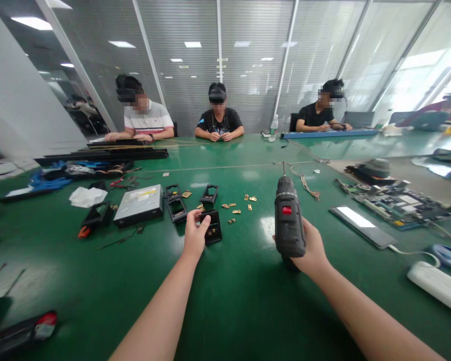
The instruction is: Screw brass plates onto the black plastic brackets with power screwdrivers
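Drill points forward — right hand (outstretched) wraps it.

Near the frame's centre, the left hand holds a black part; right of centre, the right hand grips a drill; brass pieces lie between them.

The left forearm and right forearm, both bare, slanted forward and inward. The left grip was pinched closed, thumb uppermost; the right grip, well apart from it, was curled, partly hidden from view.
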`<state>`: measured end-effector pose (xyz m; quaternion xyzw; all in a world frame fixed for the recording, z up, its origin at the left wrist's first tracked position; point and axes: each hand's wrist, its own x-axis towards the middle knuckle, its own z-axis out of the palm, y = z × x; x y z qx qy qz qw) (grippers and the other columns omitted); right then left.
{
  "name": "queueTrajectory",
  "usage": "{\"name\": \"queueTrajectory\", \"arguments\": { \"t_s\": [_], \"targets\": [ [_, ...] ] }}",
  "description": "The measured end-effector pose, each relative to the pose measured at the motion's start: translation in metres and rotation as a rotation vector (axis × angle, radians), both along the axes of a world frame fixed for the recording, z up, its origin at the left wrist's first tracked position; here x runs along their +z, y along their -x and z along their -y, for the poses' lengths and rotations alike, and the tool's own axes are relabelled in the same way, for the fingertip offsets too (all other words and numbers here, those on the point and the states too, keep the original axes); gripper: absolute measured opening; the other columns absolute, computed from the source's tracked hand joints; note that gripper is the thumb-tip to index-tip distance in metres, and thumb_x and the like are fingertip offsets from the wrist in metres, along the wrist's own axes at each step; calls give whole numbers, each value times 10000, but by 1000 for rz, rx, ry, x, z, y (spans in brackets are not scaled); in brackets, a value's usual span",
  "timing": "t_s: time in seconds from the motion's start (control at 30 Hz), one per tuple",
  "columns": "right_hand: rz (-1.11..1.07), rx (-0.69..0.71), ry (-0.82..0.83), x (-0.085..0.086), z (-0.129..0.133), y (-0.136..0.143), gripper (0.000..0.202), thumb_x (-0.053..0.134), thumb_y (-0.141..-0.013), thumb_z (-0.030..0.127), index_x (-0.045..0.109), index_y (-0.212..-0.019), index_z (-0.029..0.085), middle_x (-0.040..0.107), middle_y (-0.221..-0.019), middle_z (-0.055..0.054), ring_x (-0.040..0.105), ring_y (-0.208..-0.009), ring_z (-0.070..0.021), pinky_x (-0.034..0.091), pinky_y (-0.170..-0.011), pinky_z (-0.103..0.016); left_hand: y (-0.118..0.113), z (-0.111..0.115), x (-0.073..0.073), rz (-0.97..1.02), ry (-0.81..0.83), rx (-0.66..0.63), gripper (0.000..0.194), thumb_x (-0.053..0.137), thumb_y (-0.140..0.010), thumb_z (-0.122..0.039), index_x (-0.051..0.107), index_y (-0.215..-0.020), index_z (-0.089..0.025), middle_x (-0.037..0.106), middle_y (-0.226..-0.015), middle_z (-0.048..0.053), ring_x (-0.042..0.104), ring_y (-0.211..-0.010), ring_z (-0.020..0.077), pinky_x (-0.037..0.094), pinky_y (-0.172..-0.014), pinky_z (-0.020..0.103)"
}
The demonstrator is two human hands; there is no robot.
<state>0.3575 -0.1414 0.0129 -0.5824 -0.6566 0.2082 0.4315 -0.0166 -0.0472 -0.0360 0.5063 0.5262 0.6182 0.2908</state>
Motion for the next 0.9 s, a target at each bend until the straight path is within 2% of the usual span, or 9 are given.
{"name": "queueTrajectory", "arguments": {
  "t_s": [0.07, 0.2, 0.33, 0.43, 0.53, 0.63, 0.9],
  "targets": [
    [100, -38, 3, 5, -1, 3, 348, 937, -1244, 471, 859, -1440, 195, 887, -1385, -93, 890, -1165, -308, 796, -1029, -506, 3, 0, -2, 24, -45, 55, 646, 914, -965, -796, 721, -1316, -290, 831, -1336, 129, 797, -1297, 378, 635, -1209, 561],
    [297, -138, 65, 24, -10, 2, 432, 932, -1247, 440, 822, -1603, 222, 847, -1592, -142, 875, -1341, -355, 789, -1140, -581, 13, -3, -7, 55, -80, 100, 544, 835, -1038, -748, 710, -1322, -301, 816, -1330, 114, 787, -1323, 368, 609, -1292, 571],
    [483, -165, 265, 41, -29, -9, 392, 931, -1250, 434, 841, -1572, 227, 847, -1610, -144, 876, -1346, -350, 790, -1147, -576, 19, -10, -10, 49, -40, 158, 530, 770, -1061, -773, 711, -1282, -295, 804, -1309, 112, 769, -1342, 379, 575, -1320, 582],
    [564, -146, 446, 44, -47, -14, 368, 945, -1243, 438, 858, -1533, 228, 869, -1556, -132, 891, -1316, -341, 797, -1112, -544, 19, -12, -11, 49, -51, 204, 539, 746, -1080, -792, 703, -1282, -295, 796, -1319, 100, 769, -1338, 363, 573, -1314, 559],
    [612, -153, 562, 44, -72, -17, 377, 942, -1246, 442, 855, -1548, 235, 864, -1573, -136, 889, -1330, -344, 797, -1115, -540, 18, -10, -10, 35, -83, 235, 522, 735, -1104, -779, 696, -1290, -292, 794, -1328, 94, 770, -1340, 347, 575, -1314, 544],
    [653, -172, 605, 47, -103, -19, 395, 941, -1246, 443, 849, -1571, 238, 852, -1609, -145, 881, -1368, -355, 790, -1143, -555, 17, -6, -9, 19, -82, 232, 471, 720, -1123, -736, 696, -1282, -293, 801, -1302, 95, 780, -1319, 344, 594, -1299, 541],
    [673, -142, 545, 55, -197, -13, 457, 944, -1243, 453, 827, -1616, 217, 839, -1633, -158, 879, -1377, -369, 792, -1149, -579, 9, -1, -2, 4, -55, 251, 402, 694, -1128, -689, 697, -1248, -305, 819, -1299, 109, 800, -1326, 372, 604, -1306, 563]
  ]
}}
